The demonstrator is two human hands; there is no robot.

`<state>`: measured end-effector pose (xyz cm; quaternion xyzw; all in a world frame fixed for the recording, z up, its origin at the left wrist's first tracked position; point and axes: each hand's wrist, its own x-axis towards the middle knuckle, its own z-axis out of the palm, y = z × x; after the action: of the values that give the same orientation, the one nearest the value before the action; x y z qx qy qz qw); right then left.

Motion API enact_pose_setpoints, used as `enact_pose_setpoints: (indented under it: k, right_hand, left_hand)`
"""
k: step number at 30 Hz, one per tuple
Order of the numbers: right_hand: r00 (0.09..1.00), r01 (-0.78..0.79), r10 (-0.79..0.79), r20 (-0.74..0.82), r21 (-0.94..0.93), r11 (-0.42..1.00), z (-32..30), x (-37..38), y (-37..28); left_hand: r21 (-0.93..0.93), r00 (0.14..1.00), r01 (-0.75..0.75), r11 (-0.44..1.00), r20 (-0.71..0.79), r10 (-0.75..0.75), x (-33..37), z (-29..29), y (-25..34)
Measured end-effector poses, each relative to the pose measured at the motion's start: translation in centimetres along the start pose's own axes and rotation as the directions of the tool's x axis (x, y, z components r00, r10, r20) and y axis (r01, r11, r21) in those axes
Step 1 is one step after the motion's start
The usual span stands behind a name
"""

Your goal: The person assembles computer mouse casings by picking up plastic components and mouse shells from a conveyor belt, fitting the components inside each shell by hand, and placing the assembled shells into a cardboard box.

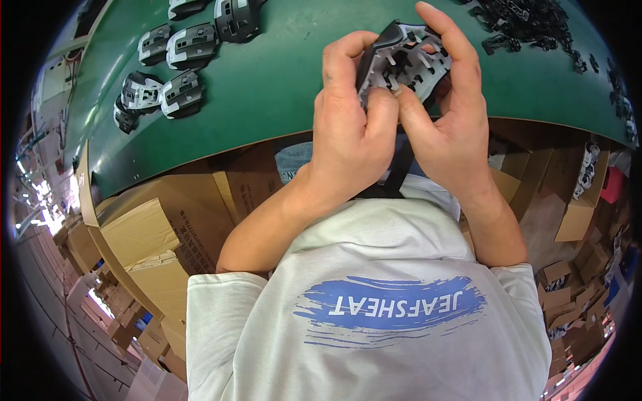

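Observation:
Between both hands, above the near part of the green table (267,93), is a black-and-grey plastic mouse shell (426,65). Its hollow inside faces me and shows pegs, ribs and small black parts. My left hand (351,127) wraps the shell's left side, thumb pressed at its lower inner edge. On the right side, my right hand (455,127) holds it with the index finger along the upper edge. The right thumb meets the left thumb at the shell's lower middle; anything tiny between the thumb tips is hidden. Several similar mouse shells (192,48) lie at the table's left.
A heap of small black plastic parts (528,23) covers the far right of the table, with loose ones scattered toward the right edge. An open cardboard box (180,207) stands below the table's edge at left. More cardboard boxes (578,214) with parts stand at right.

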<state>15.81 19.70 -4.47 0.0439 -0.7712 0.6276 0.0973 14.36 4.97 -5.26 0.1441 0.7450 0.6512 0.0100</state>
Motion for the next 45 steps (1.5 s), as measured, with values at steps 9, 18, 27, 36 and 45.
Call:
enact_pose_setpoints:
  k: [9, 18, 27, 36, 45]
  right_hand:
    - [0.888, -0.329, 0.179, 0.423, 0.315, 0.890, -2.3, 0.1, -3.8]
    - [0.950, -0.291, 0.117, -0.290, -0.681, 0.673, -10.0, 3.6, 1.2]
    - [0.959, 0.210, -0.283, 0.005, -0.684, 0.699, -10.8, 4.6, 3.3]
    - [0.990, 0.065, -0.129, -0.059, -0.617, 0.784, -11.5, 3.8, 3.5]
    - [0.989, 0.029, -0.096, -0.111, -0.494, 0.869, -11.4, 2.6, 2.2]
  left_hand:
    - [-0.129, 0.929, 0.369, 0.920, 0.022, -0.370, -1.4, -5.9, 6.2]
    - [0.409, 0.601, 0.385, 0.827, -0.791, 0.111, -18.5, -39.9, 16.0]
    - [-0.094, -0.079, 0.994, 0.055, -0.970, -0.228, -33.5, -57.0, 11.2]
    - [0.847, 0.966, 0.161, 0.507, -0.240, 0.093, 13.0, -37.4, 4.8]
    - [0.873, 0.835, -0.281, 0.399, 0.427, -0.347, 31.0, -30.9, -2.9]
